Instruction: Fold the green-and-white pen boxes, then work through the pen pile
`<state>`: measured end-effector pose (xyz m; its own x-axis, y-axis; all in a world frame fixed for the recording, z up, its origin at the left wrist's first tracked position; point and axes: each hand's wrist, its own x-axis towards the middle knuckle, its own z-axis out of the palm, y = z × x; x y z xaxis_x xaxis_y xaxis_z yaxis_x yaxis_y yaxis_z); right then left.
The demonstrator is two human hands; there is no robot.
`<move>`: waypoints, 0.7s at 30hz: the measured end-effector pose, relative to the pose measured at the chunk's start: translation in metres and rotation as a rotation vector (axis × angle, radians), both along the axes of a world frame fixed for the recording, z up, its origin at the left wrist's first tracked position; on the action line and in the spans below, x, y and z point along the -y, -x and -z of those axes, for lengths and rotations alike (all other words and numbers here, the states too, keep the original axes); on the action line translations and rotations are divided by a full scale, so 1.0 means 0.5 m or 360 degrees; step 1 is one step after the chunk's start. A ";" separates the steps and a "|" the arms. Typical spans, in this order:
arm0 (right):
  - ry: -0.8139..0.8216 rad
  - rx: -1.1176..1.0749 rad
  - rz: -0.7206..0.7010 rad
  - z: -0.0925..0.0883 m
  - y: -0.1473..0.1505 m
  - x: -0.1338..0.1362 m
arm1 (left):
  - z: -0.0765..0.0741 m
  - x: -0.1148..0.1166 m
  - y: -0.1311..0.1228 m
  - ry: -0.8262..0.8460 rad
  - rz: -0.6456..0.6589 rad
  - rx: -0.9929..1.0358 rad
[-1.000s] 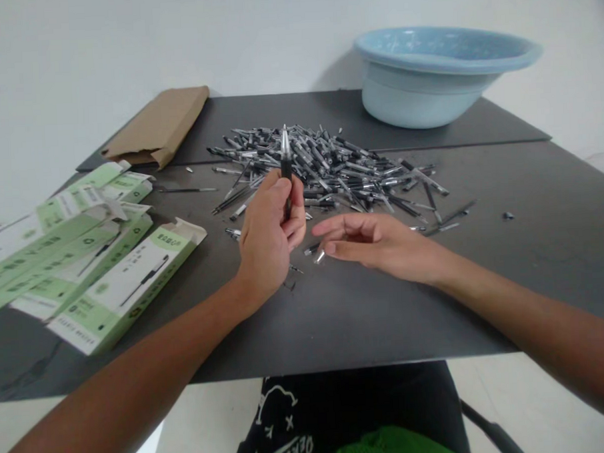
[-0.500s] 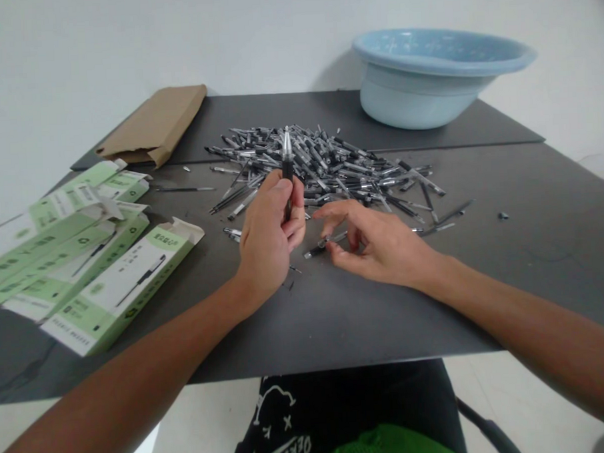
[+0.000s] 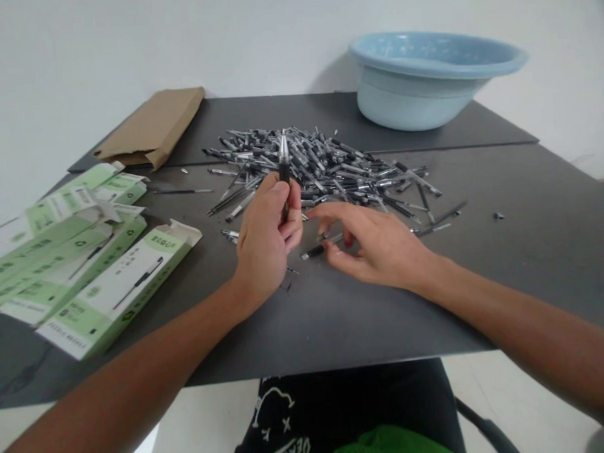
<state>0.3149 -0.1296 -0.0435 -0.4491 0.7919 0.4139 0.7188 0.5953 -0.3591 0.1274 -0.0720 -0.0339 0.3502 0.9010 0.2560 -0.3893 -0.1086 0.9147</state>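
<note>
My left hand (image 3: 268,234) is closed around a pen (image 3: 284,162). The pen stands upright, its clear conical tip pointing up and its black grip between thumb and fingers. To the right, just above the table, my right hand (image 3: 377,246) has its thumb and a fingertip close together on a small piece too tiny to name. Its index finger stretches forward toward the left hand. Under those fingers a pen part with a black grip (image 3: 313,251) lies on the table, partly hidden. Behind both hands spreads a heap of pens and pen parts (image 3: 319,162).
Several green and white pen boxes (image 3: 119,288) lie at the left, overlapping. Behind them is a brown paper bag (image 3: 160,122). A light blue basin (image 3: 411,101) stands at the back right of the dark table (image 3: 386,329). A small dark bit (image 3: 498,216) lies at the right.
The view has shifted slightly. My left hand keeps the pen upright as before. My right hand stays low over the pen part, its fingers barely moved.
</note>
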 end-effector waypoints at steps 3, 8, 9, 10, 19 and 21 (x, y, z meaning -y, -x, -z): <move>-0.0042 0.0060 0.0021 0.008 -0.001 -0.013 | 0.000 -0.002 0.001 -0.0013 -0.0015 0.0007; -0.0087 -0.0057 0.0059 0.031 -0.011 -0.047 | 0.003 -0.007 0.006 -0.0049 0.0019 0.0001; -0.0075 -0.0127 0.0091 0.034 -0.013 -0.053 | 0.004 -0.009 0.007 -0.0057 0.0034 0.0001; -0.0062 -0.0193 0.0118 0.037 -0.014 -0.058 | 0.006 -0.010 0.008 -0.0067 0.0049 0.0006; 0.0059 -0.0124 0.0090 0.038 -0.022 -0.074 | 0.009 -0.010 0.012 -0.0031 0.0049 0.0046; 0.0081 -0.0024 0.0099 0.037 -0.025 -0.073 | 0.011 -0.012 0.012 -0.0032 0.0068 0.0038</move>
